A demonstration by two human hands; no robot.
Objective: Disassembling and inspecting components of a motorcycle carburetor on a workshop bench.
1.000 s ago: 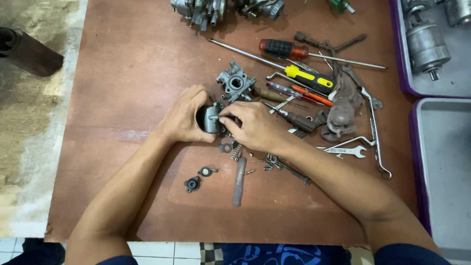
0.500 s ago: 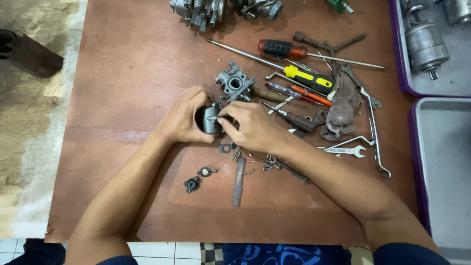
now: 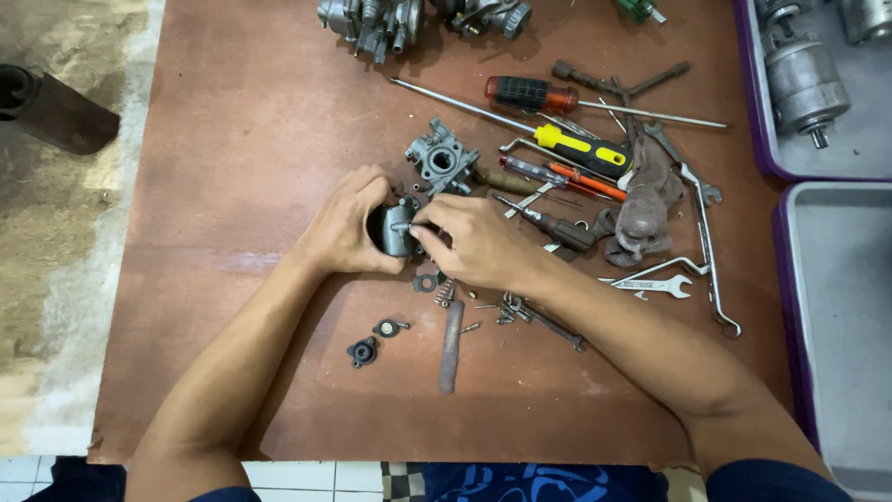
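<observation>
Your left hand (image 3: 348,228) is cupping the small metal housing (image 3: 392,227) mid-board while your right hand (image 3: 474,244) is pinching something at its rim (too small to tell); a slip risks scattering the loose screws (image 3: 446,293) lying just below.

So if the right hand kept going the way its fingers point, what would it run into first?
The right hand points left, fingertips already on the small dark metal part that the left hand cups. It would press into that part first, then the left hand's palm behind it. Depth is hard to judge from above.
</observation>
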